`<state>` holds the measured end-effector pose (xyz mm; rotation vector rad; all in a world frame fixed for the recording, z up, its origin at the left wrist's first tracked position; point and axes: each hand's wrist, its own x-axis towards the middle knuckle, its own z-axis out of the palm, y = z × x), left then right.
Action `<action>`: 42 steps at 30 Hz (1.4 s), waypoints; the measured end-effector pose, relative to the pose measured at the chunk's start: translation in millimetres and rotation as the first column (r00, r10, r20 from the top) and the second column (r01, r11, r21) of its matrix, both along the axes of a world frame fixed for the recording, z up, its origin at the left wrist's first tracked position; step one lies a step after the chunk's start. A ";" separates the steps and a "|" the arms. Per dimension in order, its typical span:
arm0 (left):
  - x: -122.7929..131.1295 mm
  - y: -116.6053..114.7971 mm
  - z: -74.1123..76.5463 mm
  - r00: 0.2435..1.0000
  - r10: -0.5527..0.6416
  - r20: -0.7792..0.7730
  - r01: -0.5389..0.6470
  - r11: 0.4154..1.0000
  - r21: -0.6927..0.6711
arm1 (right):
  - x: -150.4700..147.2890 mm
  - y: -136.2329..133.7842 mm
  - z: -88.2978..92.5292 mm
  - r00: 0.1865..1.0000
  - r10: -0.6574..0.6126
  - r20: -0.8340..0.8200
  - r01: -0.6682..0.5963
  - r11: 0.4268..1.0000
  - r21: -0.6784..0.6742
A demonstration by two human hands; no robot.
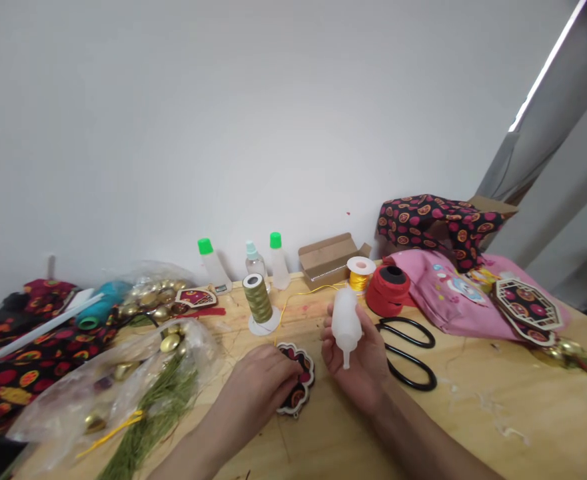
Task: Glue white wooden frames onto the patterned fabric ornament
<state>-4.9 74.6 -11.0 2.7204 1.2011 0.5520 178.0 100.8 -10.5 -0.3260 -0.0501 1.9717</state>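
My right hand (368, 363) is wrapped round a translucent white squeeze bottle (346, 319), tilted so its narrow nozzle points down toward me. On the table to its left lies a scalloped ornament (305, 377) with a pale wooden rim and dark patterned fabric inside. My left hand (268, 377) rests over the left side of this ornament, its fingers bent onto the fabric. Part of the ornament is hidden beneath that hand, and I cannot tell whether the fingers grip it or only press on it. Black-handled scissors (413, 363) lie just right of my right hand.
Behind my hands stand a spool of olive thread (258, 300), green-capped bottles (278, 263), a yellow cord spool (358, 275) and a red ribbon roll (387, 293). Plastic bags with gold bells (170, 343) and green tassels (158, 407) cover the left; a pink bag (433, 300) lies right.
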 end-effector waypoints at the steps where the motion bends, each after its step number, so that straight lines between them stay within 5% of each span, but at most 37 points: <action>1: 0.0 0.1 0.5 1.000 -0.012 0.003 0.012 1.000 0.020 | 0.1 -0.2 0.0 1.000 0.004 -0.004 -0.004 1.000 0.005; 16: -19.0 -7.5 14.7 0.999 -0.034 0.025 0.033 0.998 0.051 | 0.3 -1.2 2.5 1.000 -0.017 0.017 0.017 0.999 -0.034; 22: -19.8 -23.1 1.7 0.969 0.091 -0.229 -0.050 0.983 0.176 | 0.0 -2.0 1.4 0.999 -0.022 0.028 0.023 0.999 -0.049; 42: -27.1 -29.0 -1.3 0.974 0.088 -0.209 -0.061 0.989 0.133 | 0.1 -1.2 2.6 0.999 -0.019 0.041 0.021 0.998 -0.061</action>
